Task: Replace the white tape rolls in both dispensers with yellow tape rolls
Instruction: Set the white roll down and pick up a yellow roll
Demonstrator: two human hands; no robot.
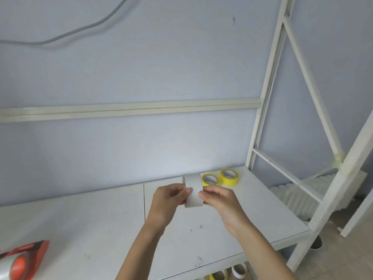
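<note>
Both of my hands hold one white tape roll (193, 190) upright above the middle of the white table (90, 219). My left hand (169, 201) grips its left side and my right hand (220, 201) grips its right side. Just behind the roll, two yellow tape rolls lie flat on the table near the wall: one (210, 179) partly hidden by the white roll, the other (229, 176) to its right. An orange tape dispenser (22, 259) with a clear-looking roll in it lies at the table's front left corner, cut off by the frame edge.
A white metal frame (268, 87) with a diagonal brace rises at the table's right end. Under the table's front edge more tape rolls (220, 275) are visible on the floor. A grey cable (80, 31) hangs on the blue wall.
</note>
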